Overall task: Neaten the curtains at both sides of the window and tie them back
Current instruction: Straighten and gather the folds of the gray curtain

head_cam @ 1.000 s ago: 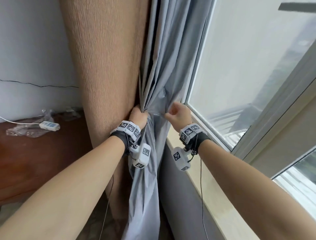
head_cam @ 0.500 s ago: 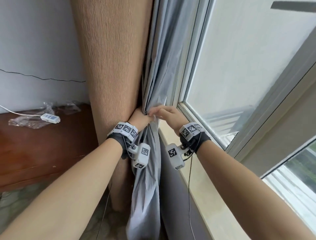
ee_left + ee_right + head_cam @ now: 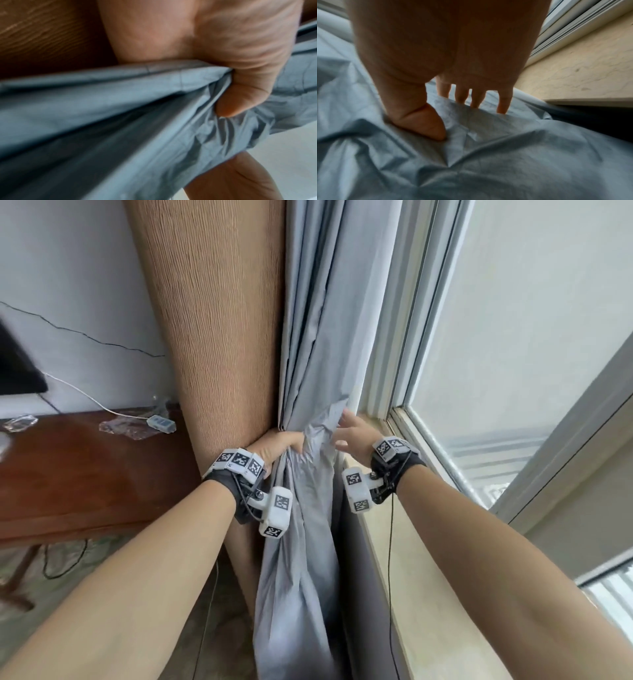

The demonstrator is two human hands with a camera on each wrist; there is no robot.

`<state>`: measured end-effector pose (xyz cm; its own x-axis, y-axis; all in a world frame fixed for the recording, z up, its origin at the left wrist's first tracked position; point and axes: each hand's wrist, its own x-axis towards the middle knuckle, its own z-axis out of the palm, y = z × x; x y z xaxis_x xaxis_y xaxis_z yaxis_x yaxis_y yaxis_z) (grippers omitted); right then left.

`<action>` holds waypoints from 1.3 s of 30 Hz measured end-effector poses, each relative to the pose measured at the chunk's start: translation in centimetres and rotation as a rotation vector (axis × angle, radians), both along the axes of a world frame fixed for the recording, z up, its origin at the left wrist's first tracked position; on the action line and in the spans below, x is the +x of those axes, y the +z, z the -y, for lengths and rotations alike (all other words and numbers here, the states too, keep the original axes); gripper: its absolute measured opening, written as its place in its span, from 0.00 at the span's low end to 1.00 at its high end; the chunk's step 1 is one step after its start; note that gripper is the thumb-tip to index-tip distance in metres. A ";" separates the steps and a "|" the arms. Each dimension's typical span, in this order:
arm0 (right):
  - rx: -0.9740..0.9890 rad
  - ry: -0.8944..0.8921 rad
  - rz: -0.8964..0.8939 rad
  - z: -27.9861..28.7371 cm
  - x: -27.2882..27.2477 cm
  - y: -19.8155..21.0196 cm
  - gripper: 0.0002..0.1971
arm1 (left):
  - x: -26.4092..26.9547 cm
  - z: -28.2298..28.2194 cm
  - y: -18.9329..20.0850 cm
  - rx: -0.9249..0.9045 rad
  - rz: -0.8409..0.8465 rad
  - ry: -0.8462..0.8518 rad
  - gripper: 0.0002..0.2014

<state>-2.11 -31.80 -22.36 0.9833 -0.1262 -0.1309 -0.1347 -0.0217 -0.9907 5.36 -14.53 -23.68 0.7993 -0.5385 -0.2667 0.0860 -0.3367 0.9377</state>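
A grey-blue curtain (image 3: 318,337) hangs beside the window frame, gathered at sill height, with a tan ribbed curtain (image 3: 212,320) to its left. My left hand (image 3: 279,445) grips the bunched grey-blue curtain (image 3: 154,108), thumb and fingers curled round the folds. My right hand (image 3: 349,433) is spread, with straight fingers (image 3: 502,102) behind a fold of the curtain (image 3: 488,155) and the thumb pressed on its front. No tie-back shows in any view.
The window (image 3: 531,337) and its beige stone sill (image 3: 397,559) run along the right. A dark wooden table (image 3: 85,467) stands at the left with a white cable and plug block (image 3: 161,423) and clear plastic wrap on it.
My right hand has opened and moved right, from beside the left hand to the curtain's window-side fold. The left hand keeps its grip. The head view has shifted.
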 end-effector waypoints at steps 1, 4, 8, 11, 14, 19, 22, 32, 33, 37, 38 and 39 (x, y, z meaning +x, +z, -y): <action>-0.025 -0.014 -0.011 -0.3 0.3 0.1 0.23 | 1.7 0.2 -1.8 0.034 -0.034 -0.018 0.29; -0.097 -0.050 0.019 -0.1 0.9 -0.2 0.12 | 1.8 0.2 -1.6 0.014 -0.025 0.055 0.23; -0.314 -0.273 0.086 1.5 1.1 -1.3 0.09 | -0.2 0.5 0.4 -0.145 0.060 0.218 0.19; -0.497 -0.455 0.138 2.2 0.7 -2.2 0.07 | -1.0 1.6 0.9 -0.221 0.148 0.353 0.06; -0.683 -0.522 0.136 2.5 -0.1 -2.5 0.12 | -1.2 3.1 0.5 -0.212 0.227 0.410 0.15; -0.859 -0.469 0.230 2.7 -1.9 -2.4 0.15 | -1.9 4.7 -0.2 -0.204 0.345 0.404 0.14; -0.875 -0.333 0.381 1.8 -2.5 -2.0 0.17 | -2.2 5.1 -0.5 -0.195 0.396 0.353 0.13; -0.831 -0.102 0.342 0.1 -3.0 0.2 0.10 | -3.5 4.7 -0.8 -0.278 0.307 -0.004 0.23; -0.811 -0.079 0.316 0.1 -3.2 0.4 0.10 | -3.5 4.6 -0.9 -0.275 0.307 -0.008 0.25; -0.687 0.028 0.240 -0.6 -3.3 0.9 0.11 | -3.3 4.8 -0.9 -0.201 0.408 0.267 0.27; -0.634 0.027 0.238 -0.8 -3.3 0.9 0.11 | -3.1 4.7 -1.2 -0.173 0.427 0.321 0.29; -0.558 0.015 0.242 -1.0 -3.1 0.7 0.12 | -3.1 4.6 -1.3 -0.160 0.421 0.340 0.29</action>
